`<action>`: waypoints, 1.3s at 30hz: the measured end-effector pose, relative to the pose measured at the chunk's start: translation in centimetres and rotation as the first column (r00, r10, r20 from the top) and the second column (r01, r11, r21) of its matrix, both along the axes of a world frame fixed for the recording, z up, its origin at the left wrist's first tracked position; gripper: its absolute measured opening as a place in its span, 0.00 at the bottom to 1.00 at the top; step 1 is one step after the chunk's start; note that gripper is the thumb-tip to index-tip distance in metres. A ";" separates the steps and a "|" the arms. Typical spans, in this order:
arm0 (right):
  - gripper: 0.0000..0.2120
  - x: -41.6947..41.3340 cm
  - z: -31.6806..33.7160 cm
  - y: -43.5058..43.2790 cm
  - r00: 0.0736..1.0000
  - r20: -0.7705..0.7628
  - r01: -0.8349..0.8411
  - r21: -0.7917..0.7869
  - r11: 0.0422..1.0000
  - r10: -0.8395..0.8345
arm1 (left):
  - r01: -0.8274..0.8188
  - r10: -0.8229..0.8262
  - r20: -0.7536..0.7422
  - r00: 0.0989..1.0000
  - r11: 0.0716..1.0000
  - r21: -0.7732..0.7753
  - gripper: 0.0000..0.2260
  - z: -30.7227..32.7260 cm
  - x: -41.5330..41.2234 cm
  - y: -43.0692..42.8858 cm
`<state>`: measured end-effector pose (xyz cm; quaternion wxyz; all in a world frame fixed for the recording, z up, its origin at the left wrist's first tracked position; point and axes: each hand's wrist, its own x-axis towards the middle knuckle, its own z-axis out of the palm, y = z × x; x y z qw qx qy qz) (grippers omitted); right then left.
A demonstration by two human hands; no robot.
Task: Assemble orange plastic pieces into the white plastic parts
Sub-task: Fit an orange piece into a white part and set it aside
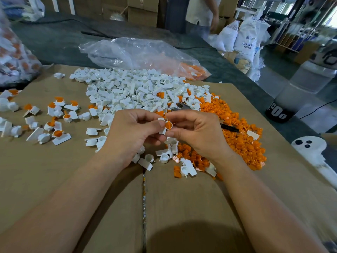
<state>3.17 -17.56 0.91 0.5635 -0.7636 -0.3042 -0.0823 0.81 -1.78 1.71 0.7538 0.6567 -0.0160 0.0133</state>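
Our two hands meet over the middle of the cardboard sheet (54, 179). Our left hand (131, 132) pinches a white part (162, 132) between thumb and curled fingers. Our right hand (197, 132) pinches the orange piece (168, 125), which sits against the cup of that white part, right between the two sets of fingertips.

Just beyond our hands lies the pile of white parts (135, 88). Under and beside our right hand spreads the heap of orange pieces (242, 136), which reaches near the sheet's right edge. To the left, well apart from both piles, lie finished pieces (56, 123), white with orange inside. The bare cardboard nearest us, around the seam (144, 189), holds only our forearms. A black pen-like thing (229, 128) lies on the orange heap, just past our right hand.

At the far edge of the sheet a clear plastic bag (138, 53) lies on its side, with orange pieces at its right end. A second bag (12, 57) at the left border holds white and orange pieces, blurred. White sacks (246, 39) stand beyond the table.
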 end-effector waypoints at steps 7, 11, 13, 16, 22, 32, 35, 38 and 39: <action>0.17 0.0 0.0 -0.1 1.000 -0.003 0.002 -0.006 1.000 -0.002 | 0.005 -0.005 -0.007 1.000 1.000 0.003 0.04 0.1 -0.1 0.0; 0.19 0.0 -0.1 -0.1 1.000 -0.003 -0.007 -0.013 1.000 0.007 | 0.003 -0.003 -0.010 1.000 1.000 0.005 0.04 0.1 -0.2 0.1; 0.20 0.0 0.0 0.0 1.000 -0.010 -0.013 -0.012 1.000 0.013 | 0.006 -0.006 -0.009 1.000 1.000 0.009 0.04 0.1 -0.2 0.1; 0.18 0.0 0.0 0.0 0.999 -0.026 -0.036 0.000 0.999 0.036 | 0.003 -0.002 -0.010 1.000 1.000 0.009 0.04 0.2 -0.2 0.1; 0.21 0.0 0.0 -0.1 0.997 -0.057 -0.047 -0.036 0.998 0.045 | -0.018 0.018 -0.017 1.000 1.000 0.011 0.04 0.2 -0.1 0.1; 0.17 0.0 -0.2 -0.2 0.999 -0.009 0.033 -0.019 0.999 -0.033 | 0.004 -0.004 -0.019 1.000 1.000 0.026 0.05 0.1 -0.1 0.1; 0.17 0.0 -0.2 -0.2 0.999 -0.002 0.039 -0.009 0.999 -0.039 | 0.006 -0.006 -0.025 1.000 1.000 0.023 0.05 0.0 -0.1 -0.1; 0.17 -0.1 -0.2 -0.2 0.999 0.001 0.037 0.007 0.999 -0.037 | 0.003 -0.003 -0.029 1.000 1.000 0.011 0.06 0.0 0.0 -0.1; 0.18 -0.1 -0.2 -0.2 0.999 0.004 0.037 0.007 0.999 -0.037 | 0.003 -0.003 -0.029 1.000 1.000 0.012 0.06 0.0 -0.1 0.0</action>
